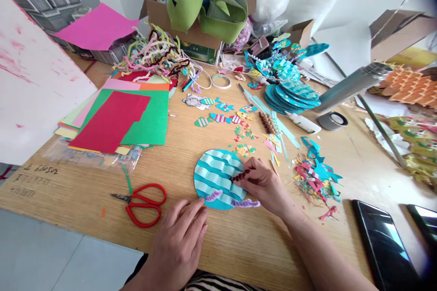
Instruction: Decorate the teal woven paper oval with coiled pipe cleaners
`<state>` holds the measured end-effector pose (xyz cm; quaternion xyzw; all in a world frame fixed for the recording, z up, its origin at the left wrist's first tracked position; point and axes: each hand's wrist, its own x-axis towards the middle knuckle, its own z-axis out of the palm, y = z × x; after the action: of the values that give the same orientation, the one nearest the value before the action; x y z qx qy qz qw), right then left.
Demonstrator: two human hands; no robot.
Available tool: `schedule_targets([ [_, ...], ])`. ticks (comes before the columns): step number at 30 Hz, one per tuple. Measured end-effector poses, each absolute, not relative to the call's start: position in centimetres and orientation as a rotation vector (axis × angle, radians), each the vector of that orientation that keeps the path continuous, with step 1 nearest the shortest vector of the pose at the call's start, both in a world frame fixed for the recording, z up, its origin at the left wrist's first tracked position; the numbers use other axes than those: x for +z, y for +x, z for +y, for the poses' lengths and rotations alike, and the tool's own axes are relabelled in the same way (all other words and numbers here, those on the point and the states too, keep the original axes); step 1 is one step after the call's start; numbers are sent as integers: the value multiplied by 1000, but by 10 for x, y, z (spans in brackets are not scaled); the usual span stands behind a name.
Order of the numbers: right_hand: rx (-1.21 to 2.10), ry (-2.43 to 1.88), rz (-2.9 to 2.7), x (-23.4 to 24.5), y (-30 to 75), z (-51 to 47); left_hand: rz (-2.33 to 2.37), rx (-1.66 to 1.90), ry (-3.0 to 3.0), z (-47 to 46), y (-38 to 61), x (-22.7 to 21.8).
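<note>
A round blue paper disc [218, 167] with wavy pale-blue strips lies in front of me on the table. My right hand [261, 184] pinches a dark brown coiled pipe cleaner [241, 175] over the disc's right side. Two purple coiled pipe cleaners, one on the left [214, 196] and one on the right [245, 203], rest along the disc's lower edge; the right one sticks out past the rim. My left hand [184, 232] lies with fingers extended, fingertips at the disc's lower-left edge. Left of it are red-handled scissors [143, 202].
Coloured felt sheets [143, 118] are stacked at left. Paper fish [220, 118] and brown coils [268, 122] lie beyond the disc. Blue discs [290, 97], a glue bottle [303, 122] and a steel flask [351, 86] stand farther right. Paper scraps [316, 170] and a phone [382, 241] sit at right.
</note>
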<state>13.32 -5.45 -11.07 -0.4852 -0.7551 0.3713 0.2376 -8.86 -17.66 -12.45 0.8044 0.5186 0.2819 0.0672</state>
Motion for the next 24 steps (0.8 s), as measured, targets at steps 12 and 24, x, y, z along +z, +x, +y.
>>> schedule_targets([
  [12, 923, -1344, -2155, -109, 133, -56, 1571, 881, 2420, -175, -87, -122],
  [24, 821, -1375, -2183, -99, 126, -58, 1600, 861, 2412, -176, -86, -120],
])
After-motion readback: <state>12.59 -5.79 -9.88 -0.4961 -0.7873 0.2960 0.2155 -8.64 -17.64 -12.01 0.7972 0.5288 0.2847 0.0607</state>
